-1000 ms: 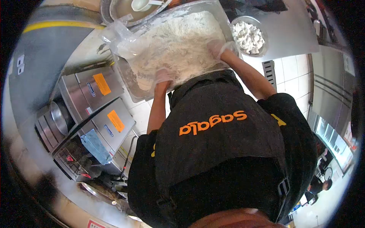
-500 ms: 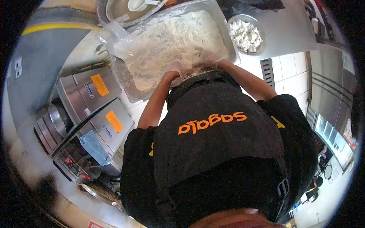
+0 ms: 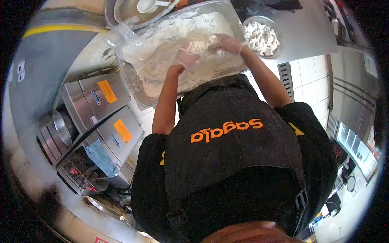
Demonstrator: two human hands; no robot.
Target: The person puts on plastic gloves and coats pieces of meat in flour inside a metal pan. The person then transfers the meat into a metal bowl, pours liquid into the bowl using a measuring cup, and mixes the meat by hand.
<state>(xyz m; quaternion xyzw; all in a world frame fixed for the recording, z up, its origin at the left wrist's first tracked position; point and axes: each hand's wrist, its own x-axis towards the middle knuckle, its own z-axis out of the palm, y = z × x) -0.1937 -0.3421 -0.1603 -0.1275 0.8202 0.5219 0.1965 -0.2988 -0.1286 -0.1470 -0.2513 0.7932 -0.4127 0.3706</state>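
Observation:
A large metal tray (image 3: 139,87) holds pale flour (image 3: 156,75) spread over its bottom. Both of my hands wear clear plastic gloves and are raised over the flour, facing each other. Between them is a floury heap (image 3: 202,43) that they cup from both sides. My left hand (image 3: 187,58) curls its fingers at the heap's left side. On the right side, my right hand (image 3: 229,43) bends its fingers down and inward around it. Dust and motion blur soften the fingertips. A crumpled clear plastic bag (image 3: 126,40) lies over the tray's left edge.
Right of the tray, a round bowl (image 3: 280,40) of white flour-coated pieces stands on a steel table (image 3: 312,34). A basin (image 3: 117,14) with a white scoop (image 3: 146,5) is behind left. Steel drawer units (image 3: 87,101) stand left, with a blue cloth (image 3: 100,157).
My hands first came together through the flour at the tray's near side. Since then they have moved up and away from my body, with the floury heap now between them.

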